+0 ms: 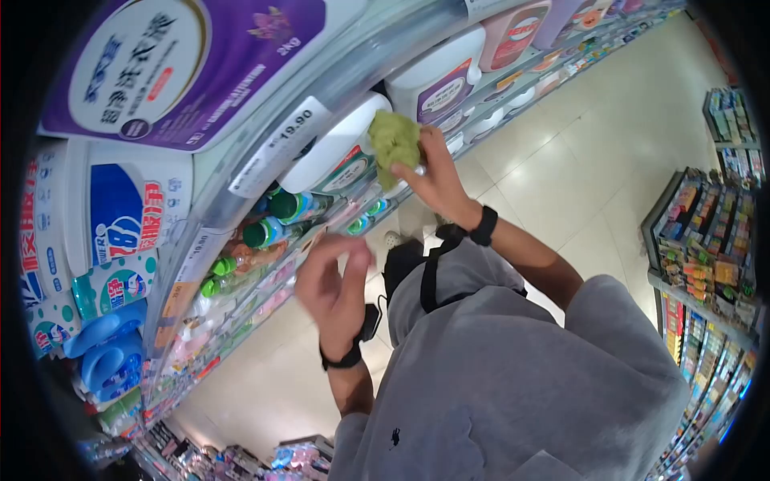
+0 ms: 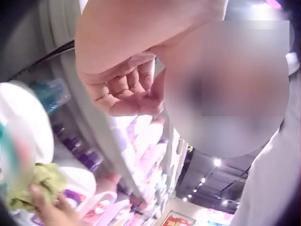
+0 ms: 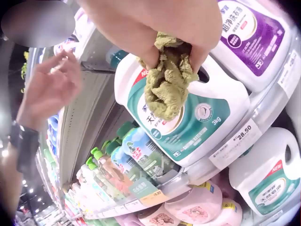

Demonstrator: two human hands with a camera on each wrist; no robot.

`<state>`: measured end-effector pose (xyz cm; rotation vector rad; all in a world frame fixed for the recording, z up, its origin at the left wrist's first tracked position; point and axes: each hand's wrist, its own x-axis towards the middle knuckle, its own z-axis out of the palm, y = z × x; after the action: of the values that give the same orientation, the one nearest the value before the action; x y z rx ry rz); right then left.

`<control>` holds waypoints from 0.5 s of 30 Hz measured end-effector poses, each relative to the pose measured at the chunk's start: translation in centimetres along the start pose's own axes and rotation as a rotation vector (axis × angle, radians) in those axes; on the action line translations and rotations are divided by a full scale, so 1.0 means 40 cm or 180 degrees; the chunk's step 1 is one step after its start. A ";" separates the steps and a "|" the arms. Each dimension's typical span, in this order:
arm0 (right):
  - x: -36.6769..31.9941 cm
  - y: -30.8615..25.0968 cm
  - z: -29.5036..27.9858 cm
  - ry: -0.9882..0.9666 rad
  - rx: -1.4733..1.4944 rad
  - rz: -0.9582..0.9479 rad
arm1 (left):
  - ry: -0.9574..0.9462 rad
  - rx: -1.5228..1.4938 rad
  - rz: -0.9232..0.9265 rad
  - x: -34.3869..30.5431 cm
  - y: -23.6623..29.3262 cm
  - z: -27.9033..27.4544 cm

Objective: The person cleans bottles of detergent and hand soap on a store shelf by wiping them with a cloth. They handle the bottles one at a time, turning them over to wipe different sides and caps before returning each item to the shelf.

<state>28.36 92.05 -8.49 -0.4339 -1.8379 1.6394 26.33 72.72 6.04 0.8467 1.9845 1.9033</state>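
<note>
My right hand (image 1: 439, 178) grips a crumpled green cloth (image 1: 395, 143), thumb and fingers curled round it. In the right wrist view the cloth (image 3: 168, 92) bunches below the fingers and overlaps a white detergent bottle (image 3: 225, 96) with a teal label that stands on a shelf. My left hand (image 1: 333, 280) holds nothing; its fingers are loosely curled, and it is raised beside the shelf edge, slightly blurred in the head view. The left wrist view shows this left hand (image 2: 124, 87) close up, with the cloth (image 2: 41, 186) at lower left.
Price tags (image 1: 281, 146) line the curved shelf edge. A purple-labelled bottle (image 3: 256, 35) stands beside the teal one, and green-capped bottles (image 3: 141, 146) are on the other side. Lower shelves hold pink bottles (image 3: 195, 205). Across the tiled floor (image 1: 553, 172) stand stocked racks (image 1: 710, 248).
</note>
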 end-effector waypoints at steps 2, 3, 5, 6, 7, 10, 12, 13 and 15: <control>0.051 0.019 0.007 -0.0057 -0.0636 -0.0385 | 0.0338 -0.0306 0.0340 -0.018 0.141 0.058; 0.061 0.037 0.018 -0.0140 -0.0419 -0.0407 | 0.0381 -0.1050 0.0903 -0.030 0.155 0.093; 0.079 0.076 0.039 -0.0285 0.0010 -0.0493 | -0.0513 -0.1014 0.1073 -0.015 0.245 0.110; 0.080 0.096 0.041 -0.0229 -0.0050 -0.0446 | -0.0958 -0.0992 0.1142 -0.007 0.290 0.119; 0.077 0.106 0.036 -0.0325 -0.0006 -0.0379 | -0.1026 -0.1374 0.1474 -0.012 0.286 0.164; 0.072 0.116 0.004 -0.0515 0.0122 -0.0285 | -0.1160 -0.2113 0.1283 -0.003 0.320 0.212; 0.083 0.118 0.022 -0.0330 0.0478 -0.0212 | -0.1457 -0.2372 0.1298 0.006 0.309 0.218; 0.085 0.117 0.029 -0.0222 0.0652 -0.0160 | -0.1608 -0.2499 0.1296 0.010 0.303 0.222; 0.097 0.094 0.035 -0.0222 0.0128 -0.0236 | -0.1974 -0.2508 0.0815 0.004 0.325 0.195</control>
<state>23.95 94.01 -11.26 -0.2913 -1.8457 1.6570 33.54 78.81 17.90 1.2501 0.7070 1.9641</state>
